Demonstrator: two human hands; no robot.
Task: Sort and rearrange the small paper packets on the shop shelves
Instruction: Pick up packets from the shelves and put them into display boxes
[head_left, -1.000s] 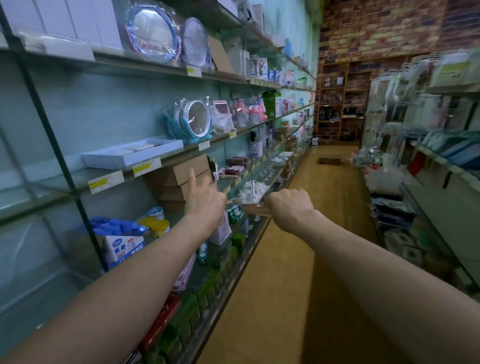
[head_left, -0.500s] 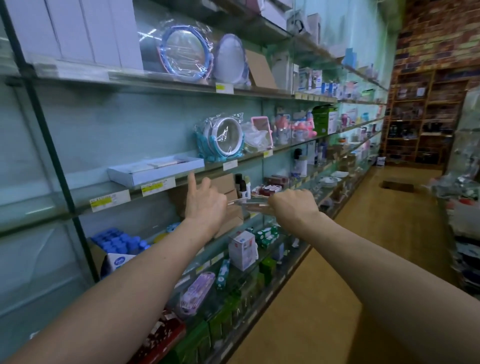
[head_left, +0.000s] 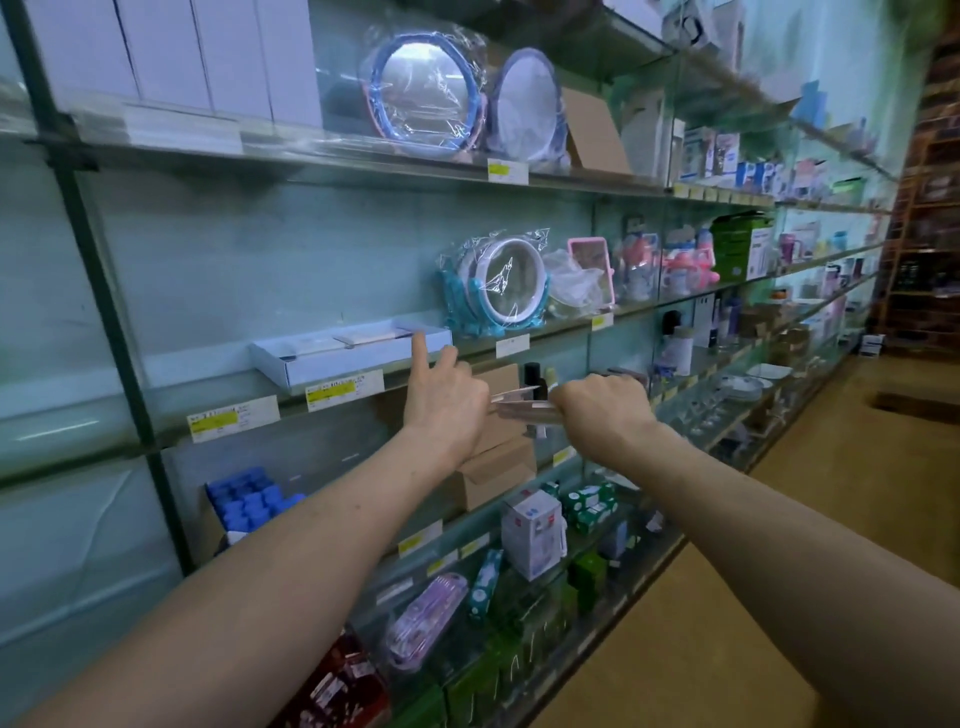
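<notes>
A thin stack of small flat paper packets (head_left: 522, 405) is held edge-on between my two hands, in front of the glass shelves. My right hand (head_left: 600, 408) grips the stack's right end with curled fingers. My left hand (head_left: 444, 397) touches the stack's left end, index finger pointing up, the other fingers loosely bent. Just above my left hand, an open white tray box (head_left: 353, 351) lies on the middle glass shelf with more flat packets (head_left: 374, 336) inside.
Wrapped round mirrors (head_left: 498, 291) stand right of the tray box. Brown cardboard boxes (head_left: 498, 467) sit behind my hands. A box of blue caps (head_left: 249, 501), green packets and a white carton (head_left: 532, 535) fill the lower shelves. The aisle floor (head_left: 779, 545) runs along the right.
My view has swung left toward the shelves, bringing the white tray box nearer the centre. Both hands keep the same hold on the packets and sit closer to the tray box.
</notes>
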